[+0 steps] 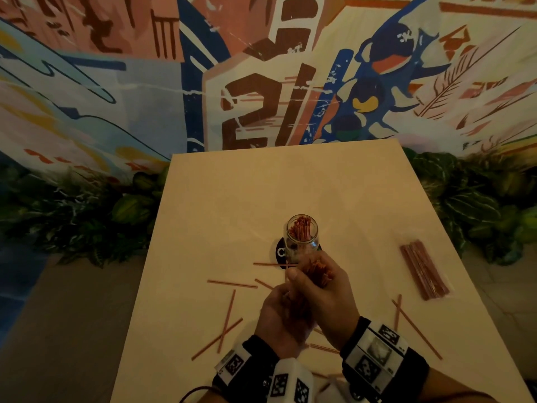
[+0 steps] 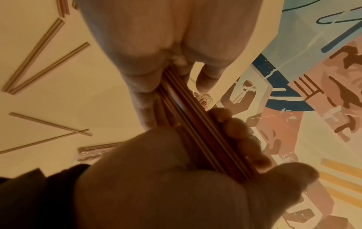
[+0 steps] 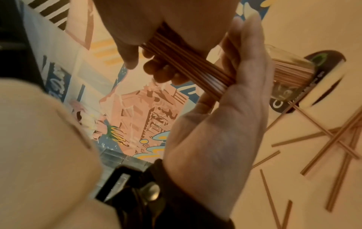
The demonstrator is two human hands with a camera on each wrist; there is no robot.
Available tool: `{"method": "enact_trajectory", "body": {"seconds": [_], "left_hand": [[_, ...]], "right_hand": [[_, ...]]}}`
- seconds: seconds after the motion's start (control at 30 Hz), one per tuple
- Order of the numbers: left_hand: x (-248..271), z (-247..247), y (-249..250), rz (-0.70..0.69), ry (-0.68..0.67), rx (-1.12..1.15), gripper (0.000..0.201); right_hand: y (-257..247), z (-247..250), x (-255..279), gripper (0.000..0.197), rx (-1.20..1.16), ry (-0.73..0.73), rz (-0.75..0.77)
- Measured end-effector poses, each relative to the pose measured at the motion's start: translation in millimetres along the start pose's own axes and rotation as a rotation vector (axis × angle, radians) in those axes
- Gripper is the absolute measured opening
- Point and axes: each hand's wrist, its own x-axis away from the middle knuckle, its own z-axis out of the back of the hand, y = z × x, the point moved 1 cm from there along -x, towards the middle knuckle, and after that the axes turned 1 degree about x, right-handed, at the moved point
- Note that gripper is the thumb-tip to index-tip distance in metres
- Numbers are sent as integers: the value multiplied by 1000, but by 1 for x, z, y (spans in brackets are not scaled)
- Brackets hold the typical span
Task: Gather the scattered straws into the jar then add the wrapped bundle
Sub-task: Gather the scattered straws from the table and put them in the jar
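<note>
A handful of straws point(image 1: 315, 274) sits above the table's middle, just before the jar point(image 1: 301, 238), which is part-filled with straws. Left hand point(image 1: 280, 318) and right hand point(image 1: 325, 298) both wrap their grip round it. Loose straws point(image 1: 232, 284) lie around; the wrapped bundle point(image 1: 423, 269) lies near the table's point(image 1: 232, 199) right edge.

Your head camera looks forward and down from above the table point(image 1: 363, 199), wide enough to take in the painted wall point(image 1: 116, 82) behind — both hands sit low in its centre. Your left wrist camera looks along the left hand point(image 2: 176, 178), very close, toward the right hand point(image 2: 166, 38). Your right wrist camera faces back the other way, near the left hand point(image 3: 221, 124). All three share the held straws point(image 1: 318, 274) point(image 2: 205, 131) point(image 3: 188, 62) and the loose straws point(image 1: 232, 284) point(image 2: 51, 124) point(image 3: 331, 141) on the tabletop.
</note>
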Motion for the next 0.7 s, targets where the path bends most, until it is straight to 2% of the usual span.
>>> {"method": "enact_trajectory", "body": {"seconds": [0.07,0.17,0.3,0.4,0.47,0.57,0.63,0.7], "left_hand": [[-1,1,-1,10,35,11,31],[-4,4,-1,27,85,27,38],[-8,4,-1,19,45,-38,46],[-6,9,2,48,44,-162,47],[-1,23,9,81,129,-380,45],[12,61,37,10,347,-814,31],[24,95,64,-87,529,-1189,19],[33,128,84,-28,671,-1604,26]], "right_hand": [[-1,1,-1,21,-3,7,-8],[-1,3,-5,31,72,31,-9],[-5,3,-8,50,77,12,-38],[-4,3,-9,56,96,-8,-84],[-7,7,-13,54,88,4,-87],[-24,21,-31,49,92,72,0],[-39,29,-50,50,104,97,73],[-50,32,-73,42,97,148,131]]}}
